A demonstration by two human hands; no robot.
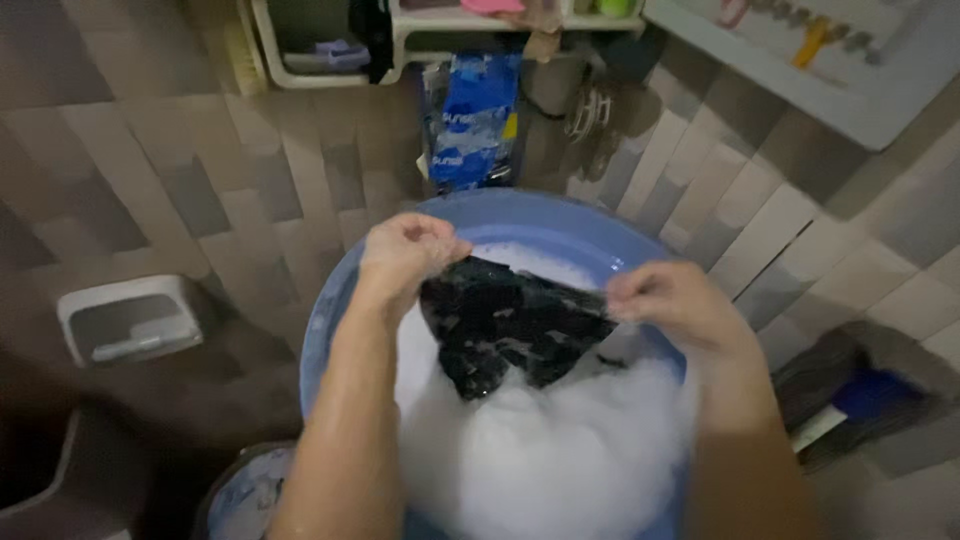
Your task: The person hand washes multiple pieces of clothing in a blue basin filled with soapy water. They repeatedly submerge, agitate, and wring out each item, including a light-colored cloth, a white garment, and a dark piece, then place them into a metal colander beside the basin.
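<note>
Over the tiled floor [200, 190], a blue basin [520, 222] full of white suds [540, 450] takes up the middle of the view. Both hands hold 1 dark cloth [505, 325], lifted partly clear of the foam near the basin's far rim: the left hand [405, 255] is clenched on its left edge, the right hand [670, 297] pinches its right edge, and the cloth hangs stretched between them. This looks like the scrubbing stage of a hand wash; a next rub would call for bringing the 2 fists together without letting the wet cloth slip.

Beyond the far rim, a blue and white packet [475, 120] stands upright against a white rack [330, 60]. By the left rim sits a small white stool [130, 320]. Right of the basin lies a dark brush with a blue part [865, 395].
</note>
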